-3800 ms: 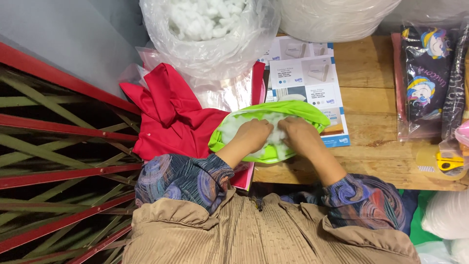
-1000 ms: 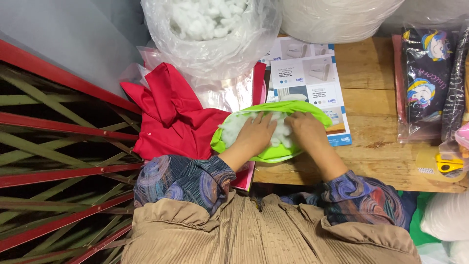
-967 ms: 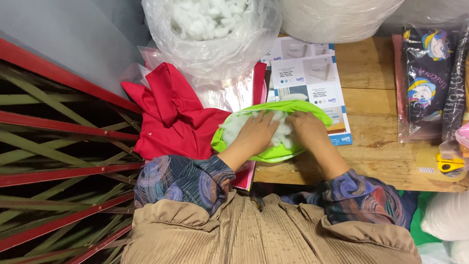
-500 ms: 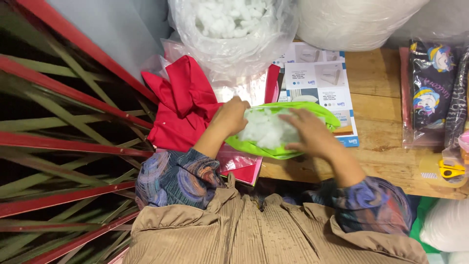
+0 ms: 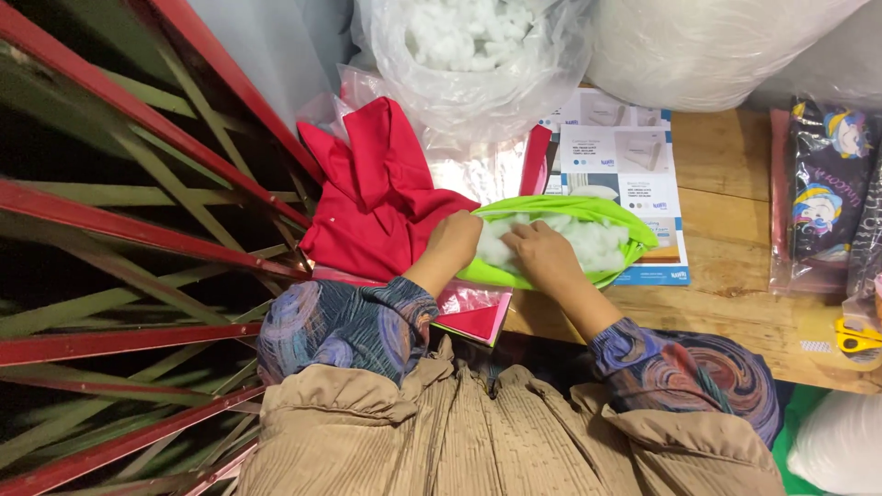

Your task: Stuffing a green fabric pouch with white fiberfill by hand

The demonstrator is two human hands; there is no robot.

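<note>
L hand [image 5: 452,241] grips the left end of the green cover [image 5: 634,230], lying on the worktop [image 5: 726,303] beside red cloth [image 5: 386,211]. R hand [image 5: 542,257] presses open-palmed into the white stuffing [image 5: 597,243]. Best to push fill toward corners w/ even pressure, keeping the opening pinned.

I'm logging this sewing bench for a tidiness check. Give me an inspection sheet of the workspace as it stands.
Surface: wooden table, mostly covered.
Job's things: green cover lying open, white stuffing inside.
Clutter: red cloth, leaflets, clear bag of stuffing, printed packets, tape dispenser.
Hands: left hand at the cover's left end; right hand pressing on the stuffing.
Cables: nothing seen.
Surroundings: red and green slatted frame at left.
</note>
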